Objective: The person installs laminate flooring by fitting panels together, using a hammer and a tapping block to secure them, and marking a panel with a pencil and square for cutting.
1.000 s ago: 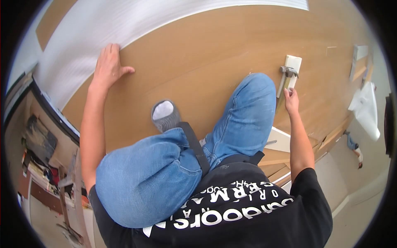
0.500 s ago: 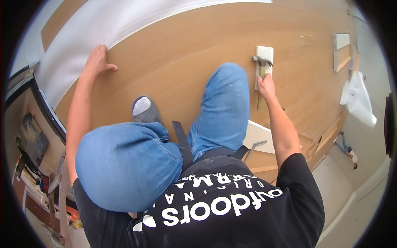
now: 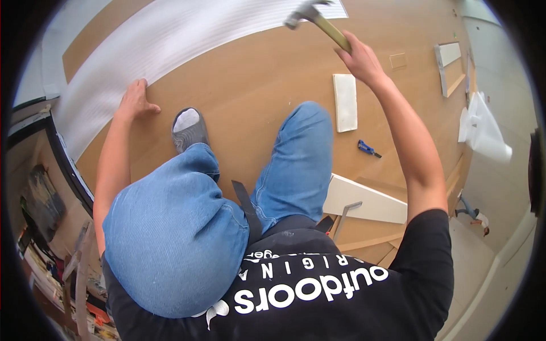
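My right hand [image 3: 362,59] is wrapped round the handle of a claw hammer [image 3: 331,30], raised at the far side over a large brown board [image 3: 250,74]. The hammer's metal head points to the left, above the edge of a white foam sheet [image 3: 187,35]. My left hand [image 3: 136,101] lies on the board at the sheet's near edge, thumb stretched away from the fingers and nothing visibly held. Right of my bent knee, a white rectangular block [image 3: 344,102] rests flat on the board. A blue utility knife [image 3: 368,148] lies just nearer than the block.
Beside my right hip are a white panel [image 3: 369,199] and a bent metal bar [image 3: 345,216]. A small frame [image 3: 449,68] and crumpled white wrap [image 3: 483,128] lie farther right. Another person [image 3: 475,215] is in the distance. Tools and clutter [image 3: 45,250] fill the lower left.
My right hand has lifted the hammer off the white block and swung it forward and left. The blue utility knife now shows fully. My left hand stays at the sheet's edge.
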`<state>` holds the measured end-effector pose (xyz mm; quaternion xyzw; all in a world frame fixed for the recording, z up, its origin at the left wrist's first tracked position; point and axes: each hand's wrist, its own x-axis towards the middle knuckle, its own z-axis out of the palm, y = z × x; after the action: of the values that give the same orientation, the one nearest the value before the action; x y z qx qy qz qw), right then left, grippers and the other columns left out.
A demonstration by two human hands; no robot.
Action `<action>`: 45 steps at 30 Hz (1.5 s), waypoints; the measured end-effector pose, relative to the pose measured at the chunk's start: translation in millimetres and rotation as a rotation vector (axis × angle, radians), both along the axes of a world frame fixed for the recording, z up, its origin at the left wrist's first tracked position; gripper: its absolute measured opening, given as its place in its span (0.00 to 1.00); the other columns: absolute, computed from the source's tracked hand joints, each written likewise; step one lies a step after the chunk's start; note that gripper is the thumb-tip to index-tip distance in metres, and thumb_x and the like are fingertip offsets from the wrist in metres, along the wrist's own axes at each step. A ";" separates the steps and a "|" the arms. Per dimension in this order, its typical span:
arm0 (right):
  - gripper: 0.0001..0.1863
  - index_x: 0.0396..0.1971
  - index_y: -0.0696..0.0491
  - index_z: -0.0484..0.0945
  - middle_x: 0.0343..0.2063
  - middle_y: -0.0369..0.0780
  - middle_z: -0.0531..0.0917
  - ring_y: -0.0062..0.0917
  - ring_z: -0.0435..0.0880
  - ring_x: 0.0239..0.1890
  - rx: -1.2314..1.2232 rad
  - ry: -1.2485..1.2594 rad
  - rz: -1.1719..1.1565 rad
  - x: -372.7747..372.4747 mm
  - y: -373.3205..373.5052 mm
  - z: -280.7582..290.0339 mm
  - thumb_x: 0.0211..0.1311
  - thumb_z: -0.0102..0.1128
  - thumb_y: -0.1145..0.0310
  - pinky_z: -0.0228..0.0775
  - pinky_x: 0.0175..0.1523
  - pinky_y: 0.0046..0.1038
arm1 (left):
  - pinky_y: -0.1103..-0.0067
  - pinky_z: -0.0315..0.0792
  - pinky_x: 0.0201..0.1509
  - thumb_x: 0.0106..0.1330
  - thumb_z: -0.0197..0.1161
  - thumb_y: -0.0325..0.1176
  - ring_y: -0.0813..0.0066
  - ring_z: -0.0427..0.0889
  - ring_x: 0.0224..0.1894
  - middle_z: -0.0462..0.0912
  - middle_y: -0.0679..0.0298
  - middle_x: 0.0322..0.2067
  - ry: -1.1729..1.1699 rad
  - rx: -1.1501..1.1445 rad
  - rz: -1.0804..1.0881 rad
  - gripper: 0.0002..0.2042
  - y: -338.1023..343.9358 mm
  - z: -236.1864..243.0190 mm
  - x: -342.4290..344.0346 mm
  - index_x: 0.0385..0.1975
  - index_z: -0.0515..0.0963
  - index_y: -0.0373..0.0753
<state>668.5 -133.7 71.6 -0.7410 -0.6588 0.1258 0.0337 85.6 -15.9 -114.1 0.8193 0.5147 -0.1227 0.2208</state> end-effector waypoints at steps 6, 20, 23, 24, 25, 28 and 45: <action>0.16 0.55 0.46 0.76 0.39 0.46 0.86 0.46 0.85 0.42 -0.219 -0.397 0.414 -105.1 147.1 -6.7 0.70 0.60 0.60 0.75 0.41 0.46 | 0.62 0.72 0.62 0.36 0.87 0.44 0.49 0.73 0.58 0.75 0.53 0.50 0.014 -0.002 0.094 0.40 -4.4 -2.3 -13.9 0.49 0.72 0.35; 0.11 0.45 0.47 0.83 0.39 0.43 0.90 0.40 0.90 0.43 -0.370 -0.612 0.810 -174.1 230.8 -45.1 0.67 0.56 0.70 0.81 0.44 0.42 | 0.62 0.72 0.63 0.39 0.86 0.36 0.47 0.73 0.58 0.76 0.52 0.51 -0.072 -0.007 0.119 0.38 -3.2 1.7 -13.3 0.51 0.72 0.34; 0.11 0.45 0.48 0.84 0.40 0.44 0.89 0.39 0.89 0.46 -0.320 -0.626 0.851 -169.9 239.5 -42.6 0.67 0.55 0.69 0.81 0.47 0.40 | 0.62 0.72 0.62 0.38 0.86 0.34 0.47 0.73 0.58 0.75 0.51 0.50 -0.078 -0.010 0.128 0.38 -5.2 1.5 -10.4 0.51 0.72 0.33; 0.11 0.45 0.48 0.84 0.40 0.44 0.89 0.39 0.89 0.46 -0.328 -0.627 0.847 -167.9 239.3 -43.1 0.67 0.55 0.69 0.81 0.47 0.40 | 0.62 0.72 0.61 0.37 0.86 0.33 0.46 0.73 0.57 0.75 0.51 0.49 -0.098 0.004 0.142 0.39 -6.0 -0.1 -10.1 0.51 0.71 0.33; 0.11 0.45 0.48 0.84 0.41 0.44 0.89 0.39 0.89 0.47 -0.318 -0.614 0.786 -166.4 238.8 -43.2 0.68 0.55 0.69 0.81 0.48 0.40 | 0.62 0.72 0.61 0.37 0.86 0.33 0.46 0.73 0.57 0.75 0.51 0.49 -0.102 -0.001 0.137 0.39 -5.7 -1.9 -9.8 0.51 0.71 0.33; 0.11 0.45 0.48 0.84 0.42 0.44 0.89 0.39 0.89 0.47 -0.348 -0.611 0.763 -173.1 234.1 -40.4 0.69 0.54 0.69 0.81 0.48 0.40 | 0.62 0.73 0.61 0.37 0.85 0.32 0.46 0.73 0.57 0.75 0.50 0.49 -0.089 -0.009 0.141 0.38 -6.1 -2.1 -10.5 0.51 0.71 0.33; 0.11 0.44 0.46 0.85 0.40 0.43 0.89 0.39 0.89 0.46 -0.375 -0.644 0.844 -166.6 227.7 -46.5 0.67 0.56 0.69 0.81 0.49 0.41 | 0.62 0.74 0.60 0.39 0.86 0.33 0.46 0.74 0.57 0.76 0.50 0.50 -0.070 0.050 0.109 0.35 -9.9 7.2 -9.1 0.48 0.73 0.32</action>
<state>501.9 93.9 25.2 -0.4076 -0.8415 0.0108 -0.3546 76.6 -25.9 -107.0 0.7991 0.5534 -0.0689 0.2246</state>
